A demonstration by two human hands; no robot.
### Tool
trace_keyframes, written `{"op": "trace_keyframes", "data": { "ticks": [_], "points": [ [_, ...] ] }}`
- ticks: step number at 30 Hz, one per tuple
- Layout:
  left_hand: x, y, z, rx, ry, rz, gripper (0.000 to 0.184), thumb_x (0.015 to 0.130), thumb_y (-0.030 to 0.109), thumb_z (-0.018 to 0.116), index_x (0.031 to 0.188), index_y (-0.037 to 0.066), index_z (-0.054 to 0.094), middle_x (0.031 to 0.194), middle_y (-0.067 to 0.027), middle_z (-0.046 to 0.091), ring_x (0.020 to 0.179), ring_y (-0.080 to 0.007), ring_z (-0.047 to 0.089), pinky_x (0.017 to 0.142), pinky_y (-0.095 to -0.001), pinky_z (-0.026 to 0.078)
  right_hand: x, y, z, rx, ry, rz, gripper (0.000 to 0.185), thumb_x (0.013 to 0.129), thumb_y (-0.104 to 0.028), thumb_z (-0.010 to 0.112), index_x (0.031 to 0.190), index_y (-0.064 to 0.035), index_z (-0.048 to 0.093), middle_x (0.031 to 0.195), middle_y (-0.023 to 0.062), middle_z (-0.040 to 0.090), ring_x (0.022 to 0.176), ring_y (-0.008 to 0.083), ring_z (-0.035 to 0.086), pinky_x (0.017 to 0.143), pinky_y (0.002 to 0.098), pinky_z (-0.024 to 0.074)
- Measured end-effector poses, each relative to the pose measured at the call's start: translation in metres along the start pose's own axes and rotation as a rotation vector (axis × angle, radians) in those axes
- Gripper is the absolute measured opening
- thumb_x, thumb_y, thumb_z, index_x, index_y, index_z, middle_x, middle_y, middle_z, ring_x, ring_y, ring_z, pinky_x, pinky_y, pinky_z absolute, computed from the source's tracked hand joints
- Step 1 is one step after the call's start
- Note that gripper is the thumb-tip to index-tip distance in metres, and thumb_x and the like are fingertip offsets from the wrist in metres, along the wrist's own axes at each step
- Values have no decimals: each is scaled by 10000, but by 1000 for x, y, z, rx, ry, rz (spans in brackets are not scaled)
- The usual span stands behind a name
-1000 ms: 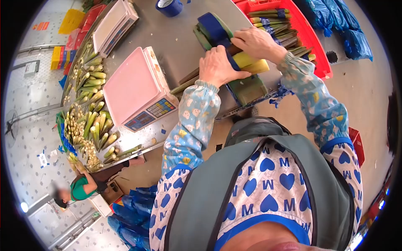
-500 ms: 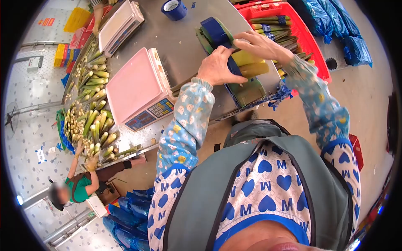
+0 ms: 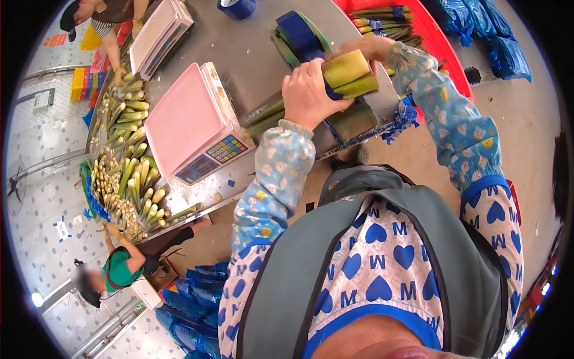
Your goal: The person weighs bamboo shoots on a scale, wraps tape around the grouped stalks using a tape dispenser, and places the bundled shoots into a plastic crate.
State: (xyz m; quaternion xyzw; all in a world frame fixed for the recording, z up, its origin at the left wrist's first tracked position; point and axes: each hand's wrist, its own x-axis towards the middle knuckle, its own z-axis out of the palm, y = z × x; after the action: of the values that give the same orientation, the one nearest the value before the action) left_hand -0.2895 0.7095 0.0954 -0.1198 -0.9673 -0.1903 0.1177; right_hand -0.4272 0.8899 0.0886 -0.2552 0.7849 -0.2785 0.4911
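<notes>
My left hand (image 3: 312, 96) is wrapped round a bundle of thick green stalks (image 3: 353, 70), their cut ends pointing right. A band of blue tape shows round the bundle beside my fingers. My right hand (image 3: 366, 49) is at the far side of the bundle; motion blur and the stalks hide its fingers. Just beyond my hands stands a tape dispenser (image 3: 345, 127) with a roll of blue tape (image 3: 299, 37), partly covered by the bundle.
A pink-topped scale (image 3: 185, 119) stands left of my hands, with a second scale (image 3: 156, 42) farther back. Stalks (image 3: 140, 179) are heaped along the table's left edge, where two co-workers reach in. A red crate (image 3: 442, 54) with taped bundles is at right. Another tape roll (image 3: 237, 7) lies behind.
The bundle has tilted, its cut ends rising. My right hand has moved from above it to its far side. A co-worker at top left has leaned into view.
</notes>
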Motion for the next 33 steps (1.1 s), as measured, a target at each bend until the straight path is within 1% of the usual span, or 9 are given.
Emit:
{"op": "trace_keyframes", "data": {
  "ticks": [4,6,9,11,16,24,26,29,33],
  "points": [
    [9,-11,-4,-180,-124,-24,859,521,531,888,1144,23,585,1004,-155,693,940,-318,689,831,-418,548,-29,4,7,125,266,-122,481,924,-393,558,1364,-200,572,1130,94,703,784,314,723,586,416,630],
    [16,-15,-3,-189,-240,-96,899,539,589,868,1146,-7,575,1053,-179,695,975,-337,686,850,-421,552,-34,4,0,345,766,35,380,1014,-374,474,1241,-121,643,1077,77,682,996,240,674,733,453,584],
    [36,-14,-11,-138,-475,-159,977,558,645,839,1227,-11,563,1120,-209,684,1034,-336,678,890,-416,542,-38,2,28,-477,837,-504,274,1002,-267,522,1080,-32,639,980,148,654,935,318,667,771,401,532],
    [39,-18,-5,-155,-460,-143,1010,560,650,837,1265,-12,549,1152,-218,673,1062,-334,669,911,-412,534,-23,0,46,-202,1064,-618,166,947,-176,634,1025,-30,638,887,132,646,828,281,675,729,365,522],
    [7,-12,-2,-82,131,294,983,588,522,871,1348,21,499,1238,-146,553,1126,-332,527,962,-449,447,-14,11,49,120,964,-484,250,956,-270,653,1005,-26,665,794,30,650,729,74,580,687,274,499],
    [8,-12,-7,-48,-259,61,995,546,574,858,1350,73,553,1240,-81,591,1160,-259,577,952,-422,505,-17,6,30,259,612,38,402,959,-386,498,1075,-63,707,867,125,709,770,198,693,549,345,573],
    [11,-14,-8,-64,-308,29,999,546,646,828,1334,87,577,1240,-96,597,1154,-269,590,956,-443,517,-24,6,28,269,511,-3,417,978,-390,469,1106,-68,702,937,157,709,820,243,696,682,359,590],
    [16,-20,-8,-73,-409,44,1006,545,674,820,1346,113,580,1227,-106,584,1107,-281,618,944,-438,522,-24,39,47,-223,856,-755,522,1011,-470,501,1280,-37,608,1205,161,654,1118,319,605,988,390,446],
    [7,-15,-8,-125,-267,17,946,540,642,853,1271,83,634,1195,-106,548,1086,-294,615,908,-443,529,-41,26,50,-217,690,-591,339,963,-243,488,1174,-19,631,1165,161,645,1116,353,599,985,412,457]
  ]
}}
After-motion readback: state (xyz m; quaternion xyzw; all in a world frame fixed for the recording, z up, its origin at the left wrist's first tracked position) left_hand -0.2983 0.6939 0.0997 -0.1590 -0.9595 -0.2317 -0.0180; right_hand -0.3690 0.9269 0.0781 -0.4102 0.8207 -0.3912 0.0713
